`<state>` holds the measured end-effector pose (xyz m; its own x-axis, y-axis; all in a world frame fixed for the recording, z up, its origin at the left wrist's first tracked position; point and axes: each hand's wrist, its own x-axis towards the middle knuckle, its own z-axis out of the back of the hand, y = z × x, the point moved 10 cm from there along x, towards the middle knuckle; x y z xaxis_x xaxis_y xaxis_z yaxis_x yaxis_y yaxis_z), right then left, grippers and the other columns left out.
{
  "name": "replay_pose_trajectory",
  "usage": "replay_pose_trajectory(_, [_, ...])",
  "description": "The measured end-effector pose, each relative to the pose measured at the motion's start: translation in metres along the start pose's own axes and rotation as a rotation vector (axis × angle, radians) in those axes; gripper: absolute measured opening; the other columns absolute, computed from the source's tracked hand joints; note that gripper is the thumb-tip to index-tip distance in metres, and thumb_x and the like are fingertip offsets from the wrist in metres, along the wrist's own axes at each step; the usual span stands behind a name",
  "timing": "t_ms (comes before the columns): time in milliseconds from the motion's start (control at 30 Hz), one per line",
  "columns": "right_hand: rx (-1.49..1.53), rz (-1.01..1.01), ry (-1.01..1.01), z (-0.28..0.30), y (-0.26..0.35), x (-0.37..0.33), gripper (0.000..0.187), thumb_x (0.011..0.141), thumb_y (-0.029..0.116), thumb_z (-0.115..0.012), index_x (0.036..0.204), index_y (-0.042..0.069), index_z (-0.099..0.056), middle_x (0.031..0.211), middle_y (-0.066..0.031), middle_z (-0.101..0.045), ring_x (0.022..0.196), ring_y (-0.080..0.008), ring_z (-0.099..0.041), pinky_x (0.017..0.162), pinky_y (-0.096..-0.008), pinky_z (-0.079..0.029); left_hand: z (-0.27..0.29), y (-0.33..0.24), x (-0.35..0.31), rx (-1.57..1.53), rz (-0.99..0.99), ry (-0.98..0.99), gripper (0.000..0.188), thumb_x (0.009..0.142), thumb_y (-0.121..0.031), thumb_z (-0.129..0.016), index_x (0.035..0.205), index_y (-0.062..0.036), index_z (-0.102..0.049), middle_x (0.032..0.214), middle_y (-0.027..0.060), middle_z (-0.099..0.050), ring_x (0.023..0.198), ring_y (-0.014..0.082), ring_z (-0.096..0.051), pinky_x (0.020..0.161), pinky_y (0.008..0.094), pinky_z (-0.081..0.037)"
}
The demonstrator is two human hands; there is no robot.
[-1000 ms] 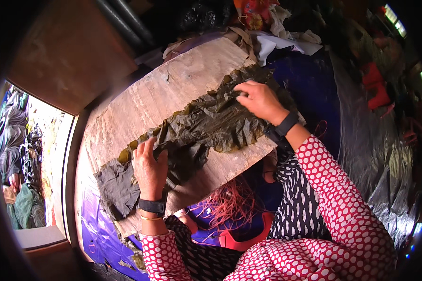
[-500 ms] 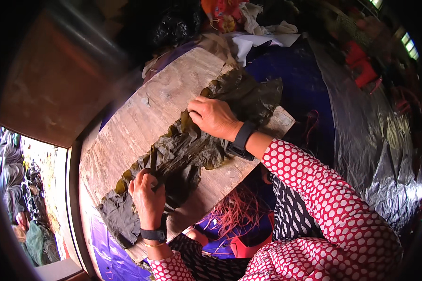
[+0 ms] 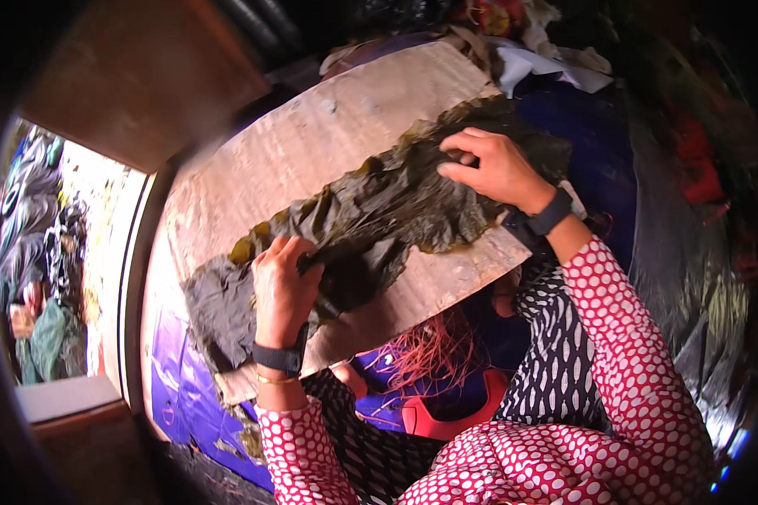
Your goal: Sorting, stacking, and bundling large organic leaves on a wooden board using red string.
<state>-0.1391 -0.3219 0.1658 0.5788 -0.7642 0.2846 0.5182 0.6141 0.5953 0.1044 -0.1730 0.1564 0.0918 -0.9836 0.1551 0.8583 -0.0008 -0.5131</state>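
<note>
A long strip of dark green-brown kelp (image 3: pixel 370 210), ruffled along its edges, lies slantwise over a pale wooden board (image 3: pixel 286 156). My left hand (image 3: pixel 285 290) is on the kelp's left part, its fingers curled in and closed on the sheet; the fingertips are partly hidden. Over the kelp's right part, my right hand (image 3: pixel 497 168) is open, thumb and fingers apart with nothing between them. Both wrists carry black bands.
Blue sheeting (image 3: pixel 185 387) lies under the board. Below its near edge are a bundle of reddish strings (image 3: pixel 429 353) and a red plastic piece (image 3: pixel 472 412). A brown panel (image 3: pixel 143 84) stands at the upper left, and dark plastic sheeting (image 3: pixel 682 278) hangs over the right side.
My right hand has let go of the kelp's upper edge and shifted right along the strip, its fingers parting. My left hand stays at the left part. The whole view has turned slightly.
</note>
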Motion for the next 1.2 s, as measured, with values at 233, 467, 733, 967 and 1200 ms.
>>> replay_pose_trajectory(233, [-0.11,0.262,0.176,-0.029,0.063,-0.025,0.043,0.067,0.03,-0.078,0.099,0.004,-0.064,0.096,-0.0095,-0.061,0.096,-0.0289,-0.058,0.082,-0.0399,-0.047,0.046,0.049,-0.012,-0.22,0.148,-0.2,0.031,0.077,-0.023,-0.074,0.097,-0.0006,-0.066,0.09,0.0157,-0.064,0.082,0.0265,-0.062,0.074,0.0336,-0.047])
replay_pose_trajectory(467, [-0.162,0.233,0.289,-0.055,0.066,-0.04,0.039,0.069,0.02,-0.073,0.104,0.006,-0.062,0.098,-0.0083,-0.058,0.097,-0.0272,-0.056,0.085,-0.038,-0.045,0.102,0.189,-0.094,0.293,0.71,-0.381,0.04,0.079,-0.028,-0.065,0.113,-0.0051,-0.064,0.113,0.0214,-0.063,0.107,0.037,-0.06,0.09,0.0431,-0.047])
replay_pose_trajectory(733, [-0.216,0.197,0.269,-0.065,0.06,-0.03,0.017,0.072,0.009,-0.064,0.088,0.003,-0.063,0.086,-0.011,-0.058,0.086,-0.0306,-0.058,0.075,-0.0403,-0.048,0.1,0.282,-0.166,0.196,1.052,-0.139,0.031,0.075,-0.026,-0.065,0.096,-0.0044,-0.071,0.09,0.0191,-0.07,0.086,0.0335,-0.068,0.078,0.0401,-0.051])
replay_pose_trajectory(967, [-0.209,0.203,0.211,-0.077,0.068,-0.013,0.008,0.075,0.007,-0.06,0.083,0.004,-0.062,0.08,-0.0106,-0.057,0.078,-0.0312,-0.059,0.068,-0.0407,-0.048,0.123,0.255,-0.167,0.142,0.929,-0.462,0.032,0.079,-0.03,-0.068,0.094,-0.0017,-0.069,0.089,0.014,-0.071,0.082,0.0248,-0.067,0.075,0.0363,-0.05])
replay_pose_trajectory(1200, [-0.177,0.228,0.193,-0.085,0.085,-0.004,0.007,0.076,0.007,-0.059,0.083,0.005,-0.061,0.079,-0.0103,-0.056,0.078,-0.0314,-0.059,0.067,-0.0406,-0.048,0.121,0.267,-0.165,0.219,0.843,-0.278,0.027,0.074,-0.025,-0.066,0.085,-0.0004,-0.069,0.082,0.0182,-0.068,0.079,0.0314,-0.067,0.073,0.0389,-0.051])
